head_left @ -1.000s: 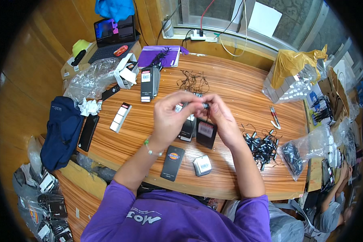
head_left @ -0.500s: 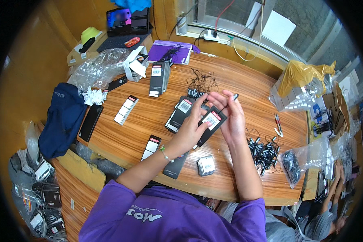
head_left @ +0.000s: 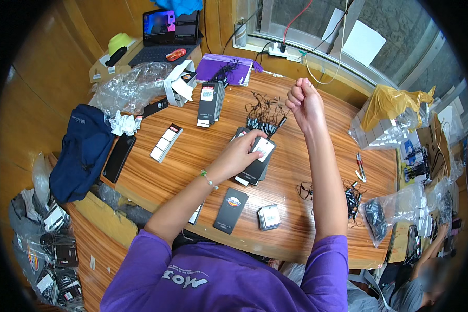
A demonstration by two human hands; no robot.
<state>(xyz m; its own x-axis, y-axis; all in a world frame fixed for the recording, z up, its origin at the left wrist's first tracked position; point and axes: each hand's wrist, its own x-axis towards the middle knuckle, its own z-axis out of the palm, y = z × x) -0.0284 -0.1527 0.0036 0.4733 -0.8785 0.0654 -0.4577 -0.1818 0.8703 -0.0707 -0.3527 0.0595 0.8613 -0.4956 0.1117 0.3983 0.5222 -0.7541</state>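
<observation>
My left hand (head_left: 239, 154) is over a pile of dark grey hang tags at mid-table, its fingers and thumb at the edges of the top hang tag (head_left: 263, 151), which has a white sticker. Raised beyond and to the right, my right hand (head_left: 305, 101) is closed, its fingers pinched together. A thin black cord (head_left: 283, 121) runs from the tag's top toward it. Behind the pile lies a bunch of black cords (head_left: 265, 106) with silvery ends. A single dark hang tag (head_left: 231, 210) and a small stack of white stickers (head_left: 269, 216) lie nearer me.
A stack of corded tags (head_left: 209, 106) stands back left, beside a sheet of stickers (head_left: 166, 142). Tangled cords (head_left: 352, 200), pliers (head_left: 360, 166) and a bag-covered box (head_left: 372, 127) are on the right. A phone (head_left: 119, 158) and navy bag (head_left: 83, 153) lie left.
My left hand has brought the tag down onto the pile. My right hand has moved up and away from it, its fingers closing. The view has shifted slightly.
</observation>
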